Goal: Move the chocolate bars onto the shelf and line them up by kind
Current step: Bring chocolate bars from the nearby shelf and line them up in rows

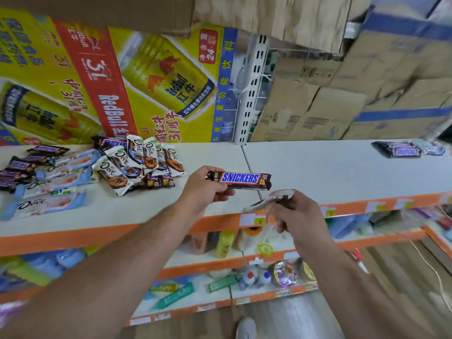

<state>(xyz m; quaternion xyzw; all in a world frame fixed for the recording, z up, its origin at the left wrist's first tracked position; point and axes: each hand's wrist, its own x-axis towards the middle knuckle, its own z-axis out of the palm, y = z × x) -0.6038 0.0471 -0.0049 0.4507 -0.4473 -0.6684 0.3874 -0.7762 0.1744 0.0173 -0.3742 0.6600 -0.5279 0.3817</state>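
My left hand (205,189) holds a brown Snickers bar (241,179) by its left end, level over the white top shelf (330,172). Just right of it, my right hand (297,214) grips a pale, blurred wrapper (276,195), apparently a Dove bar. A loose heap of chocolate lies on the shelf's left part: white Dove bars (133,165), pale blue Dove bars (56,182) and dark Snickers bars (22,167). At the shelf's far right, a few Snickers bars (401,150) lie together.
A yellow Red Bull carton (110,81) stands behind the heap. Brown cartons (342,94) are stacked behind the right part. Orange-edged lower shelves (220,265) carry bottles and small goods. My shoe (245,329) shows on the floor.
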